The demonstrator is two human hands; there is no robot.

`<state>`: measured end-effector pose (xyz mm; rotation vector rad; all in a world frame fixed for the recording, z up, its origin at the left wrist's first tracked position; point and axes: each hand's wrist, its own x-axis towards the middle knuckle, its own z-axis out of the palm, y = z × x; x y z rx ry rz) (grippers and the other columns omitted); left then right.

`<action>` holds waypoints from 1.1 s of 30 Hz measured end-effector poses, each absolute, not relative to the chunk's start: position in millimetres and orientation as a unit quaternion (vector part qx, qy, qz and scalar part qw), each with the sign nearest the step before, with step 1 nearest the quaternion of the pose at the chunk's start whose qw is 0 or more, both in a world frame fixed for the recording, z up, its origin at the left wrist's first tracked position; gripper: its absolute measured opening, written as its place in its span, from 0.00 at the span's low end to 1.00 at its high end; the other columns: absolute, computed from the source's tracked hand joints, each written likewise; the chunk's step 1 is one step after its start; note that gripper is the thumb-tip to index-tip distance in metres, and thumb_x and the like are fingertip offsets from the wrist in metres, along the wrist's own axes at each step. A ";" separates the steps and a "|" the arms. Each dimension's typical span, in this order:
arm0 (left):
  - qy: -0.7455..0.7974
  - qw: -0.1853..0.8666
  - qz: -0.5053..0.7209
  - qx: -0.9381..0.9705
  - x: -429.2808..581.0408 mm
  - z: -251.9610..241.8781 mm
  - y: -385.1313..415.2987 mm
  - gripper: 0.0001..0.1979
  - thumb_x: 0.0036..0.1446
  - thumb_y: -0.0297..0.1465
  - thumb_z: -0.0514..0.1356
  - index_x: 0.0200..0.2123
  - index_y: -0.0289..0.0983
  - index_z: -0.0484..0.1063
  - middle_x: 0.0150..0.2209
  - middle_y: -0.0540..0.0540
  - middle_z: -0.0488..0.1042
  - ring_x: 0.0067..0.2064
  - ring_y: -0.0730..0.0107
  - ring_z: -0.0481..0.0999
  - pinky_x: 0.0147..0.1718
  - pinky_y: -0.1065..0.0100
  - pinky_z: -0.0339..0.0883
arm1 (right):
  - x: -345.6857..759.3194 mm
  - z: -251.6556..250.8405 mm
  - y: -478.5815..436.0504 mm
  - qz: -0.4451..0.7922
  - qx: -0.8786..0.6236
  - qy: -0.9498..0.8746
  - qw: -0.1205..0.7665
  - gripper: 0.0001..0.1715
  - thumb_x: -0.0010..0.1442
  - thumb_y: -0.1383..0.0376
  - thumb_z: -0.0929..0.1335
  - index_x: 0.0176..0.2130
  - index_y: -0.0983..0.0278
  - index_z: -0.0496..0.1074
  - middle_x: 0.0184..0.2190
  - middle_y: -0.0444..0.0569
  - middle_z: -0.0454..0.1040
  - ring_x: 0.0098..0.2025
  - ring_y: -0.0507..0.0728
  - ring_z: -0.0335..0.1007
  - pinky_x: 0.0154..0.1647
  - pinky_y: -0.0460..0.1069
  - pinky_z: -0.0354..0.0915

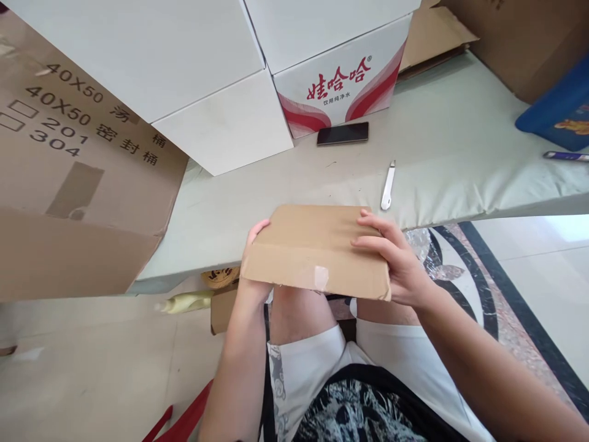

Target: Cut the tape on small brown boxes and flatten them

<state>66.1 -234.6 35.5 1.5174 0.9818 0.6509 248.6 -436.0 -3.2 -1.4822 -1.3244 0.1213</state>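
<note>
A flat brown cardboard box (313,245) with a strip of clear tape on its near flap is held over the table's front edge, above my knees. My left hand (254,245) grips its left side, thumb on top and fingers underneath. My right hand (396,261) is closed round the box's right side, fingers pressed on the lid. A white utility knife (388,185) lies on the table just beyond my right hand.
A grey-green table (460,153) carries white cartons (193,80), one with red print (340,86), a dark phone (343,133), a blue object (559,110) and a pen (565,156). A large brown carton (69,184) stands at left. Bubble wrap (426,248) lies on the floor.
</note>
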 end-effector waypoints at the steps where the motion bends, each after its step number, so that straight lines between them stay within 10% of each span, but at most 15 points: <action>1: 0.410 0.553 0.304 0.659 66.6 30.8 -237.2 0.30 0.49 0.46 0.69 0.55 0.46 0.70 0.53 0.41 0.78 0.50 0.55 0.81 0.45 0.58 0.78 | 246.4 -4.4 -434.9 0.039 -0.628 -0.559 0.541 0.30 0.61 0.50 0.73 0.59 0.51 0.67 0.65 0.57 0.62 0.72 0.72 0.57 0.68 0.69 0.63; 8: 0.298 0.375 0.441 0.759 57.1 6.9 -252.8 0.28 0.53 0.45 0.68 0.55 0.48 0.66 0.66 0.40 0.67 0.69 0.51 0.68 0.65 0.48 0.65 | 229.9 -11.8 -438.7 0.046 -0.737 -0.432 0.518 0.44 0.62 0.59 0.71 0.69 0.52 0.50 0.68 0.63 0.56 0.70 0.72 0.59 0.60 0.68 0.71; 23: 0.201 0.232 0.568 0.763 46.7 -13.8 -296.4 0.22 0.58 0.38 0.63 0.55 0.40 0.70 0.55 0.37 0.73 0.60 0.50 0.73 0.58 0.43 0.69 | 228.8 -8.7 -461.7 0.107 -0.858 -0.326 0.383 0.46 0.52 0.57 0.71 0.67 0.54 0.57 0.56 0.56 0.78 0.51 0.72 0.79 0.40 0.60 0.73; 33: 0.174 0.241 0.543 0.786 55.1 -16.5 -310.2 0.25 0.55 0.30 0.61 0.57 0.38 0.68 0.57 0.36 0.68 0.66 0.46 0.69 0.65 0.40 0.63 | 225.4 -13.7 -465.4 0.084 -0.842 -0.340 0.412 0.47 0.52 0.57 0.71 0.67 0.55 0.56 0.58 0.59 0.75 0.38 0.66 0.81 0.30 0.56 0.70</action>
